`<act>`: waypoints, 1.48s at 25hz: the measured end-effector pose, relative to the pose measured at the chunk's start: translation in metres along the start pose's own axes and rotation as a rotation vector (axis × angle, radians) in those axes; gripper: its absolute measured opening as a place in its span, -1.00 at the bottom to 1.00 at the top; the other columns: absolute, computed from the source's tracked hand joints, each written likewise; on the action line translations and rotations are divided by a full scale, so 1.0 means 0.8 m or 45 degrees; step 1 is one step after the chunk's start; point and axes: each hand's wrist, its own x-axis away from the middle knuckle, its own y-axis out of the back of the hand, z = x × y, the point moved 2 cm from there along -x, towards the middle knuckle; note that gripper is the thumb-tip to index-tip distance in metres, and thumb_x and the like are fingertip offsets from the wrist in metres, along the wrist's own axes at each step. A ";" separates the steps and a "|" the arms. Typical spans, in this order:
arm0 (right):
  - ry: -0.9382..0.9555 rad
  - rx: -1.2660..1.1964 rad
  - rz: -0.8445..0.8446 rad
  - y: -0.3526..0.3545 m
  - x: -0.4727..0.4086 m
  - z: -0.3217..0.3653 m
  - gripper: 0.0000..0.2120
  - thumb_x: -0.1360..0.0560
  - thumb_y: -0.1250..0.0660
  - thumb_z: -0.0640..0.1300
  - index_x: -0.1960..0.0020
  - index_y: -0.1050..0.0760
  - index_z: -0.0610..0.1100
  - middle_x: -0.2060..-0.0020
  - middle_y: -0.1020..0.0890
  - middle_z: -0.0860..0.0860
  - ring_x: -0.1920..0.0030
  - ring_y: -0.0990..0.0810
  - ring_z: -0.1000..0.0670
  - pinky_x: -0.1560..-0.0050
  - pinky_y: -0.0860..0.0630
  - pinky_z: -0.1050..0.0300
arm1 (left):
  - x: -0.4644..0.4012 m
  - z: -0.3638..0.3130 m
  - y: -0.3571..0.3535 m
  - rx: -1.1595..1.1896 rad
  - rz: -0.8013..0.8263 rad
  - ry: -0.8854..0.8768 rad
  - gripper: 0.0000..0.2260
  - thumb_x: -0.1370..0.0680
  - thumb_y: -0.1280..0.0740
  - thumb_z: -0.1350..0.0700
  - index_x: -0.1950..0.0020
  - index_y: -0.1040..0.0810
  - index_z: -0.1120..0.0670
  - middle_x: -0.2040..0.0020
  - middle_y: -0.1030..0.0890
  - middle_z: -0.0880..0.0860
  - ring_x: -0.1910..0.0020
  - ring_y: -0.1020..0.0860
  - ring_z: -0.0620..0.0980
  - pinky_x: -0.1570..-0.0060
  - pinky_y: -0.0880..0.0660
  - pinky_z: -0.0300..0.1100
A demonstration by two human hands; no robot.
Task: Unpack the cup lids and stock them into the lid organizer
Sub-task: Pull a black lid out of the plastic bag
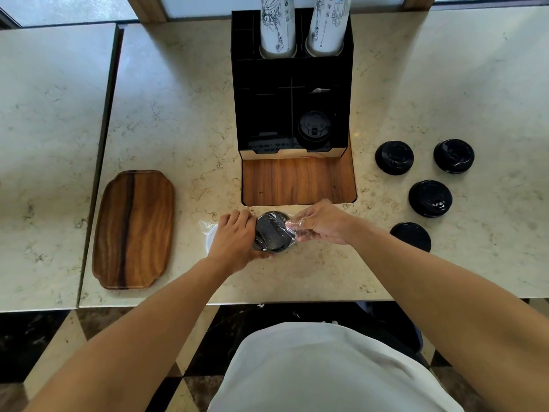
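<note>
Head view: task at early-middle stage, by my judgement. One black lid already in lid organizer; four loose lids on worktop, right side, not yet stocked. Sleeve of lids at front of worktop, black, wrapped in clear glossy plastic. Left hand grips sleeve; right hand pinches plastic wrap.

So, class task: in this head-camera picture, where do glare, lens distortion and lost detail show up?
Head view: the wide-angle lens bows the table edge; the clear plastic wrap gripped by the right hand glints; the left hand holds the wrapped lids; the black organizer interior is too dark for detail; bright window light washes the top edge.
</note>
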 end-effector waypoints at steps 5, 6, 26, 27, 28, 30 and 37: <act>0.020 0.235 -0.030 -0.003 0.001 0.000 -0.67 -0.47 -0.55 -0.19 -0.16 -0.67 -0.35 0.22 -0.73 -0.13 0.32 -0.67 0.06 0.26 -0.62 0.25 | 0.001 0.001 -0.002 0.015 -0.010 -0.021 -0.05 -0.29 -0.04 -0.59 -0.24 -0.51 0.19 -0.15 -0.54 0.12 -0.13 -0.47 0.15 -0.21 -0.40 0.07; 0.010 0.255 -0.036 -0.004 0.002 0.000 -0.66 -0.47 -0.55 -0.17 -0.17 -0.66 -0.35 0.21 -0.72 -0.13 0.31 -0.67 0.06 0.23 -0.63 0.23 | 0.001 0.001 -0.002 0.017 -0.007 -0.019 -0.04 -0.29 0.00 -0.59 -0.24 -0.51 0.19 -0.16 -0.54 0.12 -0.13 -0.47 0.14 -0.22 -0.40 0.07; 0.109 0.484 -0.147 -0.011 -0.007 -0.001 -0.68 -0.49 -0.55 -0.09 -0.19 -0.70 -0.21 -0.07 -0.75 -0.12 0.06 -0.77 -0.14 -0.05 -0.72 -0.04 | 0.002 -0.001 -0.004 -0.101 -0.059 -0.044 -0.22 -0.38 -0.25 -0.47 -0.22 -0.49 0.19 -0.16 -0.53 0.15 -0.13 -0.47 0.17 -0.19 -0.41 0.10; 0.110 0.519 -0.155 -0.011 -0.008 0.000 -0.67 -0.51 -0.53 -0.09 -0.21 -0.69 -0.20 -0.09 -0.73 -0.08 0.03 -0.77 -0.13 -0.02 -0.72 -0.02 | 0.002 -0.001 -0.004 -0.100 -0.071 -0.040 -0.23 -0.38 -0.29 -0.46 -0.22 -0.49 0.18 -0.15 -0.53 0.15 -0.12 -0.47 0.16 -0.18 -0.42 0.10; 0.120 0.553 -0.170 -0.011 -0.009 0.001 -0.68 -0.51 -0.52 -0.08 -0.22 -0.69 -0.19 -0.09 -0.72 -0.06 0.04 -0.76 -0.10 0.00 -0.73 0.01 | 0.002 -0.001 -0.005 -0.095 -0.083 -0.034 -0.25 -0.38 -0.31 -0.46 -0.21 -0.50 0.18 -0.14 -0.53 0.14 -0.11 -0.47 0.16 -0.18 -0.42 0.10; 0.173 0.636 -0.218 -0.012 -0.010 0.003 -0.71 -0.51 -0.51 -0.06 -0.18 -0.71 -0.17 -0.02 -0.74 -0.02 0.12 -0.76 -0.02 0.09 -0.73 0.09 | 0.002 -0.001 -0.005 -0.083 -0.101 -0.027 -0.27 -0.38 -0.34 -0.44 -0.20 -0.50 0.17 -0.12 -0.53 0.13 -0.09 -0.48 0.15 -0.16 -0.43 0.10; 0.255 0.769 -0.187 -0.015 -0.005 0.003 -0.67 -0.41 -0.60 0.06 -0.04 -0.75 -0.14 0.22 -0.77 -0.01 0.28 -0.77 0.06 0.27 -0.68 0.25 | 0.002 -0.002 -0.007 -0.075 -0.104 -0.015 -0.30 -0.39 -0.34 -0.42 -0.21 -0.49 0.14 -0.14 -0.53 0.12 -0.11 -0.47 0.14 -0.17 -0.44 0.10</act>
